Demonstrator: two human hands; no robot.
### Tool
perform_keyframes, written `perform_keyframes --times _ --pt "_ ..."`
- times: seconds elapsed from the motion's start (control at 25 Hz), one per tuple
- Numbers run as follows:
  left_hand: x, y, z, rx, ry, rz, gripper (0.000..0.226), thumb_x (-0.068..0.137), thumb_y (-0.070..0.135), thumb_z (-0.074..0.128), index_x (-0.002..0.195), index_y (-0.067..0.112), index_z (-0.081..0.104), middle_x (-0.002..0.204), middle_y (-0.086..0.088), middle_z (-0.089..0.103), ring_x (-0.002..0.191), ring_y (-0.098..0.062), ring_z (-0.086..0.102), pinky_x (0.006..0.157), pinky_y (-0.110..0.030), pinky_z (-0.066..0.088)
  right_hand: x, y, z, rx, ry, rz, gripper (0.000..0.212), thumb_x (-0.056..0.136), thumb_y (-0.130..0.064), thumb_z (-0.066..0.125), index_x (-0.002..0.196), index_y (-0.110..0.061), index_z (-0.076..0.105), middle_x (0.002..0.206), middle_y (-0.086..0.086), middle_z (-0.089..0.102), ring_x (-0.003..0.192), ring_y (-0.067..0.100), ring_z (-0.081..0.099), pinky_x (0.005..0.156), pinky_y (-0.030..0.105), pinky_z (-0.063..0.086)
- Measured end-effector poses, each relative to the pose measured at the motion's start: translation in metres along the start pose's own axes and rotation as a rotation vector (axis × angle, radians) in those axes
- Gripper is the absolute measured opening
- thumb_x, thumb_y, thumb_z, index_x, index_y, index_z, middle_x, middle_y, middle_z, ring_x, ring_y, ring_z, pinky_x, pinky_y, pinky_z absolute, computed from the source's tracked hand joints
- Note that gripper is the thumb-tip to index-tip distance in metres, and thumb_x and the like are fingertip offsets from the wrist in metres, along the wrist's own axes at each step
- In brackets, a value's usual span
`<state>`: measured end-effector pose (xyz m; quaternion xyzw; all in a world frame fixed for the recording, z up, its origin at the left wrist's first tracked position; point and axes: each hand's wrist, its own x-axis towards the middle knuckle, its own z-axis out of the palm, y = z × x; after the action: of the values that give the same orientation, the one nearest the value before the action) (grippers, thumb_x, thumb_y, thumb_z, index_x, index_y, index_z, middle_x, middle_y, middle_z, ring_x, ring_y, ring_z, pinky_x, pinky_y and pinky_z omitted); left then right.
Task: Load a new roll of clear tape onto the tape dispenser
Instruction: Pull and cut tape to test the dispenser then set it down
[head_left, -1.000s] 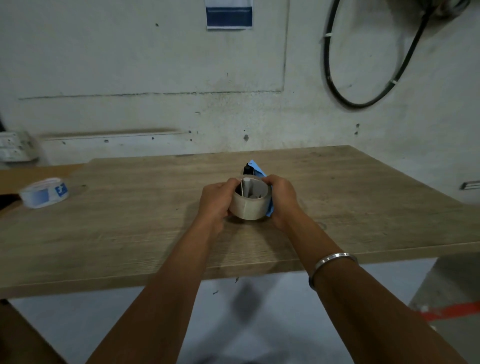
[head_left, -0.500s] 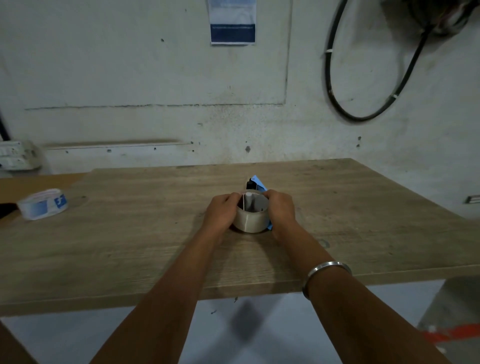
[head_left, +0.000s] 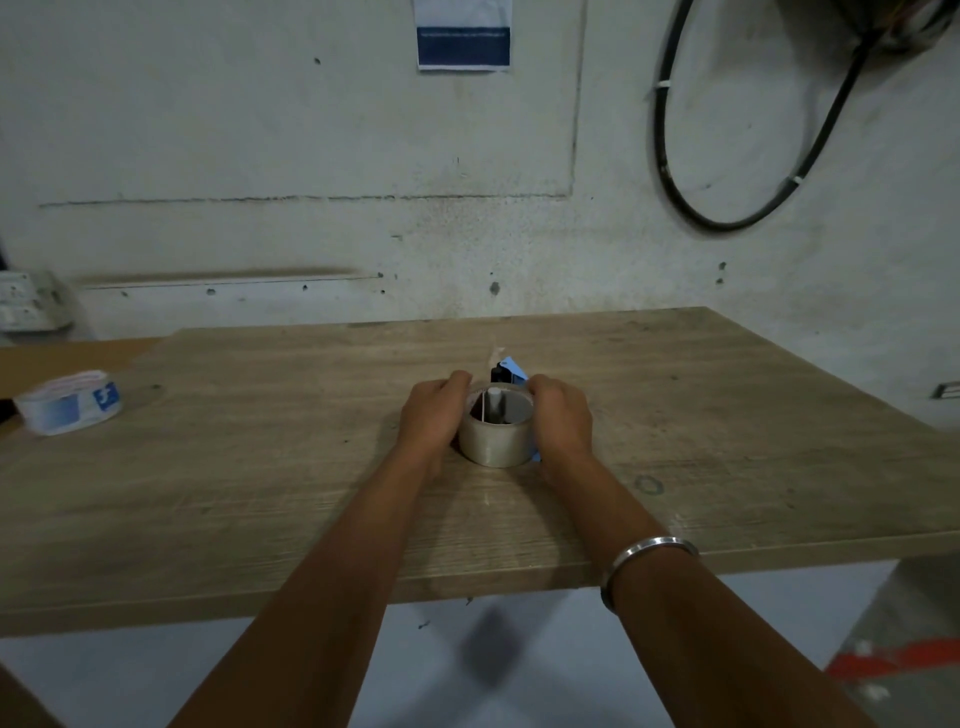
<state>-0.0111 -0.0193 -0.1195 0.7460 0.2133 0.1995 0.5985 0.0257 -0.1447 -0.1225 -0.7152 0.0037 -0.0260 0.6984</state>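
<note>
A roll of clear tape (head_left: 496, 442) lies flat in the middle of the wooden table (head_left: 727, 415), its open core facing up. Inside the core a white post shows. The blue tape dispenser (head_left: 511, 370) lies under and behind the roll, mostly hidden; only a blue corner and a dark part stick out at the back. My left hand (head_left: 432, 415) grips the roll's left side. My right hand (head_left: 561, 418) grips its right side and covers the dispenser's edge there. A thin strip of tape stands up behind the roll.
A white and blue tape roll (head_left: 70, 408) lies at the table's far left. A black cable loop (head_left: 737, 156) hangs on the wall at upper right. The table's front edge runs just under my forearms, with floor below.
My hands and the roll stay together at the table's middle. The view has shifted slightly; the roll sits a little lower on the dispenser, and the strip behind it shows more.
</note>
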Motion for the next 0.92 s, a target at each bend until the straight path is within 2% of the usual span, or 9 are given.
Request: perform_keyframes --times 0.12,0.24,0.36,0.64,0.8,0.92 --pt "0.003 0.002 -0.001 0.018 -0.047 -0.001 0.039 0.083 0.040 0.055 0.080 0.004 0.072 0.082 -0.015 0.074 0.074 -0.023 0.064 0.068 -0.035 0.045 0.002 0.004 -0.001 -0.015 0.023 -0.075 0.018 0.087 -0.017 0.054 0.080 -0.014 0.069 0.081 0.002 0.066 0.076 0.017 0.056 0.063 0.028 0.039" --pt "-0.003 -0.006 0.001 0.118 0.003 0.099 0.027 0.087 0.032 0.057 0.077 0.014 0.076 0.076 -0.004 0.074 0.075 -0.017 0.067 0.068 -0.031 0.049 0.005 0.007 0.003 -0.040 0.022 -0.098 0.020 0.089 -0.013 0.051 0.086 -0.010 0.071 0.086 0.005 0.067 0.080 0.018 0.057 0.067 0.028 0.039" --pt "-0.012 -0.006 0.003 0.190 0.069 0.180 0.036 0.093 0.023 0.053 0.058 0.019 0.061 0.061 0.002 0.061 0.061 -0.013 0.054 0.055 -0.028 0.038 0.005 0.008 0.004 -0.072 0.035 -0.088 0.024 0.091 -0.017 0.050 0.094 -0.008 0.072 0.094 0.008 0.069 0.086 0.021 0.058 0.072 0.030 0.040" --pt "-0.014 -0.007 0.000 0.089 0.115 0.137 0.045 0.097 0.041 0.044 0.082 0.010 0.072 0.085 -0.007 0.074 0.086 -0.024 0.067 0.081 -0.041 0.050 -0.003 0.004 0.000 0.037 0.053 -0.061 0.024 0.089 -0.024 0.051 0.088 -0.010 0.071 0.089 0.005 0.068 0.085 0.021 0.060 0.076 0.034 0.046" --pt "-0.012 -0.007 0.000 0.061 0.146 0.131 0.045 0.099 0.040 0.045 0.086 0.008 0.073 0.086 -0.008 0.075 0.087 -0.025 0.068 0.082 -0.042 0.051 -0.006 0.004 -0.001 0.045 0.056 -0.096 0.020 0.094 -0.022 0.049 0.092 -0.014 0.068 0.091 0.001 0.067 0.090 0.019 0.061 0.077 0.033 0.046" --pt "-0.013 -0.007 0.000 0.048 0.151 0.136 0.045 0.101 0.038 0.044 0.087 0.006 0.072 0.088 -0.010 0.074 0.087 -0.025 0.068 0.081 -0.041 0.050 -0.008 0.006 -0.001 -0.035 0.046 -0.186 0.025 0.097 -0.027 0.047 0.104 -0.013 0.067 0.103 0.003 0.066 0.095 0.018 0.060 0.081 0.033 0.046"
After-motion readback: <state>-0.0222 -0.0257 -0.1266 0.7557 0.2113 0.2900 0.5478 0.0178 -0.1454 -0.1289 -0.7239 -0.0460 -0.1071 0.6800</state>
